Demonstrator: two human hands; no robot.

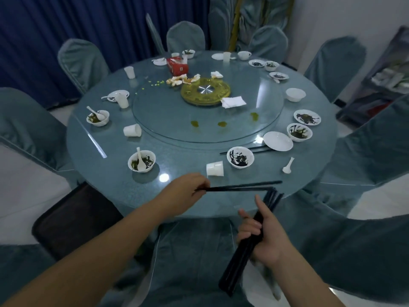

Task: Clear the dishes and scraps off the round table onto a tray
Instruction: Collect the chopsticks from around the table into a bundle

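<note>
The pair of chopsticks hangs level over the near rim of the round table, pinched at one end by the left hand, whose fingers close tight on them. Their far tips meet the top of the bundle of chopsticks. The right hand holds that bundle slantwise in front of the body, fingers curled round its middle and thumb lifted. The pair looks aimed to join the bundle, so that one hand carries all the sticks and the other is free to gather.

On the table, nearest the hands, a tipped paper cup lies beside a sauce-smeared bowl. Behind that bowl another pair of black chopsticks runs partly under a white plate. A loose white spoon lies to the right, and a bowl with a spoon in it stands to the left. More bowls, saucers and cups ring the glass turntable, which bears a crumpled napkin, food scraps and yellow spills. A red tissue box sits at the far side.

A dark rectangular tray sits low at the left, just beside the table. It appears empty, and what supports it is hard to make out. The number of sticks in the bundle cannot be told, since the fingers cover its middle. The far dishes are too small to read in detail.
</note>
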